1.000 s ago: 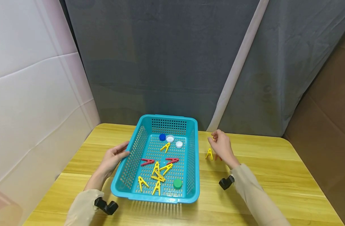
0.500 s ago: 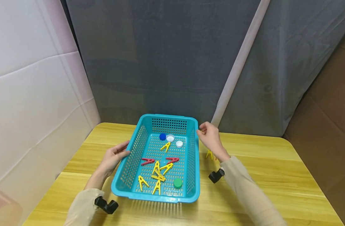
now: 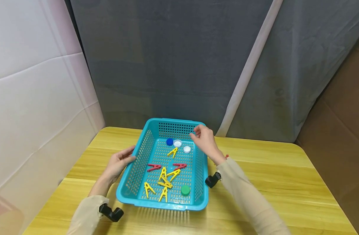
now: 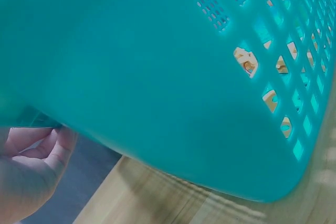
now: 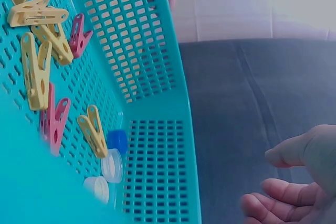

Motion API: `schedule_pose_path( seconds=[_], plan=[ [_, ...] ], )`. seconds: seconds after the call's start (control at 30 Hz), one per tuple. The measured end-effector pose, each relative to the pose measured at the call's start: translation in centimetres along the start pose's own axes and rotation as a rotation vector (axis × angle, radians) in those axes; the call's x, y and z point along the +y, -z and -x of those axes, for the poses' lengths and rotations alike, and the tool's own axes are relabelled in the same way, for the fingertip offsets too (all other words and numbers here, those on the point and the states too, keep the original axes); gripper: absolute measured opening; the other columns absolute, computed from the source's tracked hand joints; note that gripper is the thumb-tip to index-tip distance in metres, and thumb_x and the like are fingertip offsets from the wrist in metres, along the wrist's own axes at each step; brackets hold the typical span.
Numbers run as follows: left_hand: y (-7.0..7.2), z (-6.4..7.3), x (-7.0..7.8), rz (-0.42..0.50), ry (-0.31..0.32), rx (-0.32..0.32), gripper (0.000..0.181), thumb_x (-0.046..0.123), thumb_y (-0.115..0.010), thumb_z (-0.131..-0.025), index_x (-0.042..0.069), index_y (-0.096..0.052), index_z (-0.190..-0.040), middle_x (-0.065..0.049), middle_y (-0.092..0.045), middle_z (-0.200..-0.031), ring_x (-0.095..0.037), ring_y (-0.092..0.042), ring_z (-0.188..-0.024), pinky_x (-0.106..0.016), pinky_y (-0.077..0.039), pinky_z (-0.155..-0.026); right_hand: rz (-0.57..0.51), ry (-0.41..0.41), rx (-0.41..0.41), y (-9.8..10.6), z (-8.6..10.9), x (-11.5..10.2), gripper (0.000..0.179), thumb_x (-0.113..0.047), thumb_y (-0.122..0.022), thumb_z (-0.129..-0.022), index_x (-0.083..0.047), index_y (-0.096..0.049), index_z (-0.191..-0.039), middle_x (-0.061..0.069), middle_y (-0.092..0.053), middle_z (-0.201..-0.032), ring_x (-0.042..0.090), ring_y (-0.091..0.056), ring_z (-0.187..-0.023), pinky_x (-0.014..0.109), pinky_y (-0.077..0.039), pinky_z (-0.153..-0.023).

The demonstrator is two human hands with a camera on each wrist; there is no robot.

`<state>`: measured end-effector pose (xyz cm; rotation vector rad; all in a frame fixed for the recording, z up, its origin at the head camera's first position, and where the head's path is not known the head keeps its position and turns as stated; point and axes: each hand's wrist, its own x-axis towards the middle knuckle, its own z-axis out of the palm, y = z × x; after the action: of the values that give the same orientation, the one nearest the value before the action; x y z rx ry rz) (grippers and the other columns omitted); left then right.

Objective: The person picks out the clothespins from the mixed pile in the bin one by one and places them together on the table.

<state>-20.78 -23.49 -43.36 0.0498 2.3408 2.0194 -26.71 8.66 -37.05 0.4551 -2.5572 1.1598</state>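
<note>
A turquoise plastic basket point(image 3: 160, 206) stands on the table. My left hand point(image 3: 116, 166) grips its left rim, thumb over the edge; in the left wrist view the basket wall fills most of the picture. My right hand point(image 3: 205, 140) hovers over the far right rim. In the right wrist view its thumb and bent fingers point(image 5: 278, 205) stand apart with nothing between them. On the basket floor lie several yellow clothespins point(image 3: 148, 188), two red clothespins point(image 3: 154, 167), a blue bottle cap point(image 3: 169, 142), two white caps point(image 3: 177, 143) and a green cap point(image 3: 185, 190).
On the wooden table point(image 3: 273, 182), a small red piece point(image 3: 227, 156) peeks out beside the right sleeve, mostly hidden by the arm. A dark grey cloth point(image 3: 179, 65) hangs behind the table, with a white panel point(image 3: 41, 98) on the left and a brown one point(image 3: 341, 130) on the right.
My right hand has moved left from above the clothespins on the table to over the basket's far right rim. Its arm now covers the yellow clothespin there. My left hand and the basket hold still.
</note>
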Motion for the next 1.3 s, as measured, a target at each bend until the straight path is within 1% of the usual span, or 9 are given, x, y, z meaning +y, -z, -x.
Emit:
schedule_pose_path(
  seconds=[0.27,0.5,0.7,0.87,0.97,1.1,1.2,1.23,1.3],
  plan=[
    [-0.1,-0.1,-0.1,0.007,-0.001,0.013,0.056,0.005,-0.060,-0.090,-0.010,-0.036,-0.139,-0.028,-0.048,-0.128,0.003,-0.055,-0.094,-0.018,-0.050,-0.077,-0.003,-0.010,-0.060,-1.6,-0.5,-1.8,0.019,-0.011,-0.066,-0.087,0.005,-0.061,-0.096,0.016,-0.063,-0.089,0.025,-0.059,-0.078,0.037,-0.051,-0.072],
    [-0.2,-0.1,-0.2,0.000,-0.006,0.009,0.056,0.007,-0.059,-0.091,-0.010,-0.036,-0.139,-0.030,-0.047,-0.129,0.002,-0.055,-0.094,-0.018,-0.050,-0.077,0.013,-0.067,-0.151,-3.2,-0.9,-2.3,0.018,-0.015,-0.065,-0.088,0.001,-0.062,-0.096,0.010,-0.061,-0.087,0.020,-0.057,-0.077,0.032,-0.050,-0.069],
    [-0.2,0.0,-0.1,0.000,0.004,0.010,0.056,0.008,-0.059,-0.092,-0.009,-0.035,-0.139,-0.030,-0.045,-0.130,0.002,-0.055,-0.095,-0.018,-0.050,-0.078,0.014,-0.110,-0.218,-4.6,-1.2,-2.2,0.021,-0.015,-0.065,-0.089,0.002,-0.061,-0.099,0.007,-0.056,-0.079,0.016,-0.049,-0.065,0.027,-0.045,-0.062],
    [-0.2,-0.1,-0.1,-0.001,0.000,0.014,0.055,0.008,-0.059,-0.092,-0.010,-0.036,-0.139,-0.031,-0.045,-0.131,0.002,-0.055,-0.095,-0.017,-0.050,-0.078,0.042,-0.138,-0.252,-5.8,-1.5,-2.0,0.023,-0.015,-0.065,-0.088,0.003,-0.061,-0.101,0.005,-0.052,-0.071,0.013,-0.043,-0.057,0.024,-0.041,-0.057],
    [-0.2,-0.1,-0.2,-0.002,0.000,0.011,0.056,0.009,-0.059,-0.092,-0.010,-0.035,-0.139,-0.031,-0.044,-0.131,0.002,-0.055,-0.095,-0.017,-0.050,-0.078,0.052,-0.160,-0.263,-6.4,-1.6,-1.9,0.023,-0.015,-0.065,-0.088,0.003,-0.062,-0.101,0.004,-0.052,-0.070,0.011,-0.042,-0.053,0.024,-0.040,-0.056],
    [-0.2,0.0,-0.2,0.000,0.002,0.009,0.056,0.010,-0.059,-0.092,-0.009,-0.035,-0.140,-0.031,-0.044,-0.131,0.002,-0.055,-0.095,-0.017,-0.050,-0.078,0.047,-0.176,-0.262,-7.2,-1.7,-1.7,0.017,-0.013,-0.065,-0.087,0.001,-0.061,-0.094,0.004,-0.052,-0.073,0.009,-0.038,-0.050,0.023,-0.038,-0.055],
    [-0.3,0.0,-0.2,0.004,0.000,0.010,0.056,0.008,-0.059,-0.092,-0.009,-0.035,-0.140,-0.031,-0.043,-0.132,0.003,-0.054,-0.095,-0.017,-0.050,-0.078,0.033,-0.188,-0.263,-7.7,-1.8,-1.6,0.013,-0.012,-0.065,-0.087,-0.002,-0.056,-0.084,0.002,-0.047,-0.071,0.009,-0.034,-0.049,0.023,-0.034,-0.053],
    [-0.2,0.0,-0.1,0.005,-0.001,0.011,0.056,0.008,-0.059,-0.092,-0.009,-0.035,-0.139,-0.031,-0.043,-0.132,0.003,-0.055,-0.095,-0.017,-0.050,-0.078,0.027,-0.192,-0.267,-7.8,-1.8,-1.5,0.015,-0.011,-0.065,-0.087,-0.004,-0.053,-0.080,0.001,-0.043,-0.068,0.009,-0.032,-0.049,0.022,-0.032,-0.051],
    [-0.2,0.0,0.0,0.003,-0.006,0.010,0.056,0.008,-0.059,-0.092,-0.010,-0.035,-0.139,-0.032,-0.043,-0.132,0.004,-0.055,-0.094,-0.016,-0.050,-0.078,0.014,-0.208,-0.277,-8.1,-1.8,-1.4,0.025,-0.010,-0.064,-0.087,-0.007,-0.045,-0.070,-0.001,-0.034,-0.062,0.009,-0.026,-0.047,0.023,-0.026,-0.047]
  ],
)
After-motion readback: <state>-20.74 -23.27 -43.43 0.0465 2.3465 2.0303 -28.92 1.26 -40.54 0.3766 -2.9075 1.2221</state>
